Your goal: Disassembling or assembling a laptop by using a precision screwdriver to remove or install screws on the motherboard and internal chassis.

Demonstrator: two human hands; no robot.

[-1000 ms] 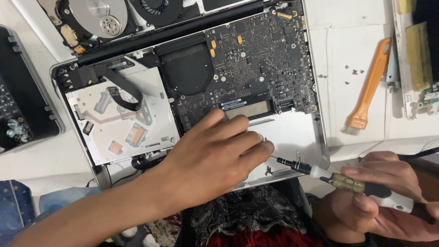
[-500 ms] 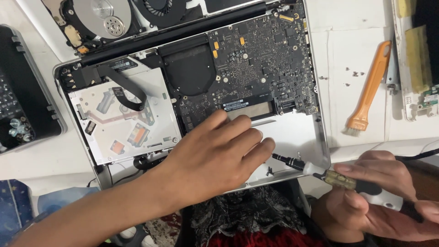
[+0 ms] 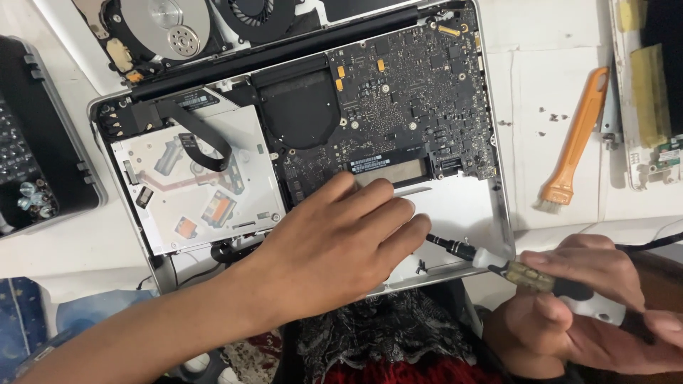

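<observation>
Our left hand (image 3: 334, 242) lies flat, fingers spread, on the opened laptop (image 3: 455, 213). Our right hand (image 3: 590, 299) grips a screwdriver (image 3: 526, 274), its tip seemingly touching the left fingers.

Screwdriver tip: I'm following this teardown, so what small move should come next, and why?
Probably ease the screwdriver tip a little further left, under the left hand fingertips. The right hand holds it nearly flat over the open laptop front edge, beside loose screws.
</observation>
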